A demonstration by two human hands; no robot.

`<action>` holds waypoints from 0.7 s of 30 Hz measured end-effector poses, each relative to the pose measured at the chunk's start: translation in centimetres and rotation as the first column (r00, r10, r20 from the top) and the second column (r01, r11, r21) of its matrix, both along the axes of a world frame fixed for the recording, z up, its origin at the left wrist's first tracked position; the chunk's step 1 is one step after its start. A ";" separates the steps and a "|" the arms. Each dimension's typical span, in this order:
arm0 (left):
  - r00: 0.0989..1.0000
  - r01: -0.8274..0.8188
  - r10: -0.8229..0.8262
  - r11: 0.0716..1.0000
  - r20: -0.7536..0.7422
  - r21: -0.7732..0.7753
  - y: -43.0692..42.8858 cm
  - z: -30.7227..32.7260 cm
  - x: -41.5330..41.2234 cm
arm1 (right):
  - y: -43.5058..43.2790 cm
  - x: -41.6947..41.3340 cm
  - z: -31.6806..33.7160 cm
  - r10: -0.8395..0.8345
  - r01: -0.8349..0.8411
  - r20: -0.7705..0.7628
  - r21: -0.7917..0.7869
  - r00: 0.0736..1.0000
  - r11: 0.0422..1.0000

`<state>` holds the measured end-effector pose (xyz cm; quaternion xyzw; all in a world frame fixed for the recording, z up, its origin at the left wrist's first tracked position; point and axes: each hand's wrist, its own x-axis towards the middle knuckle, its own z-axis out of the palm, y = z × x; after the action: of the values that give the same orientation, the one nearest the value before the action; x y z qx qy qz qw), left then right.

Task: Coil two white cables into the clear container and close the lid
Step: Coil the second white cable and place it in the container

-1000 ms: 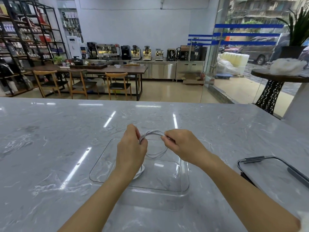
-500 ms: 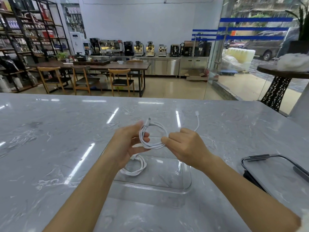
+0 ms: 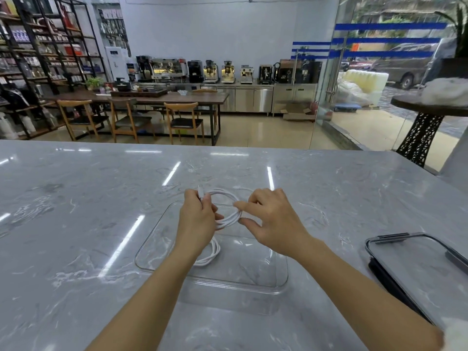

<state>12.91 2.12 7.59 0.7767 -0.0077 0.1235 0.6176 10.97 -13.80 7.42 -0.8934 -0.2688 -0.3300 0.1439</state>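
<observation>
A clear rectangular container (image 3: 253, 282) sits open on the grey marble counter in front of me. Above its far half I hold a white cable (image 3: 229, 197) wound into a round coil. My left hand (image 3: 197, 221) grips the coil's left side, with the plug end sticking up by the thumb. My right hand (image 3: 268, 219) pinches the coil's right side between thumb and forefinger. A second white coiled cable (image 3: 212, 254) lies inside the container, partly hidden under my left wrist. The clear lid (image 3: 417, 259) with dark clips lies flat at the right.
The marble counter (image 3: 76, 224) stretches wide on the left and beyond the container. The lid reaches toward the counter's right front edge. A white object (image 3: 455, 335) shows at the bottom right corner. Chairs, a table and coffee machines stand far behind.
The loose tail of the cable has been wound in, so the coil is now a full round loop. My right hand has opened from a fist to a pinch on the coil.
</observation>
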 end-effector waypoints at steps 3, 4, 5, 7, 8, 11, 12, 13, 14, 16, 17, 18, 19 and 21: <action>0.995 -0.043 0.043 0.999 0.091 -0.003 -0.4 0.0 0.0 | 0.5 -0.2 0.0 0.107 0.055 -0.386 0.385 0.916 0.921; 0.994 -0.043 0.045 0.999 0.101 -0.025 -0.5 -0.1 0.0 | 0.7 -0.2 0.0 0.128 0.118 -0.455 0.474 0.881 0.873; 0.994 -0.040 0.044 0.998 0.099 -0.038 -0.7 -0.1 0.0 | 0.9 0.0 -0.1 0.125 0.184 -0.500 0.524 0.857 0.832; 0.996 -0.033 0.035 0.999 0.082 -0.027 -1.1 -0.3 -0.1 | 1.6 0.2 -0.3 0.056 0.308 -0.545 0.553 0.837 0.774; 0.997 -0.019 0.020 1.000 0.074 -0.015 -1.3 -0.4 -0.1 | 2.0 0.3 -0.4 -0.004 0.354 -0.549 0.533 0.836 0.768; 0.995 0.046 -0.053 0.996 0.086 0.082 -1.5 -0.6 -0.2 | 2.7 0.3 -0.4 -0.133 0.406 -0.533 0.437 0.836 0.803; 0.991 0.058 -0.074 0.989 0.109 0.138 -1.6 -0.6 -0.1 | 2.8 0.4 -0.3 -0.156 0.417 -0.537 0.408 0.829 0.813; 0.986 0.057 -0.087 0.977 0.141 0.204 -1.7 -0.6 -0.1 | 2.8 0.5 -0.2 -0.175 0.420 -0.536 0.378 0.826 0.825; 0.978 0.028 -0.084 0.960 0.190 0.280 -1.7 -0.6 0.1 | 2.9 0.6 0.0 -0.194 0.414 -0.528 0.337 0.827 0.846; 0.959 -0.108 -0.025 0.888 0.281 0.447 -1.8 -0.6 0.4 | 3.0 0.5 0.4 -0.207 0.391 -0.507 0.288 0.837 0.874; 0.957 -0.155 0.003 0.851 0.289 0.503 -1.8 -0.5 0.5 | 3.0 0.5 0.5 -0.180 0.379 -0.516 0.312 0.837 0.871; 0.962 -0.164 0.011 0.824 0.274 0.542 -1.7 -0.5 0.6 | 3.0 0.4 0.7 -0.123 0.365 -0.540 0.367 0.833 0.855; 0.969 -0.151 0.000 0.794 0.247 0.589 -1.5 -0.6 0.6 | 2.9 0.4 1.0 -0.060 0.355 -0.561 0.433 0.825 0.828; 0.977 -0.104 -0.048 0.745 0.208 0.659 -1.3 -0.9 0.5 | 2.5 0.6 1.1 0.007 0.350 -0.576 0.506 0.817 0.789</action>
<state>13.40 0.83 6.71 0.9280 -0.1052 0.2039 0.2935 11.54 -11.34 8.55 -0.8805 -0.0135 -0.1383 0.4532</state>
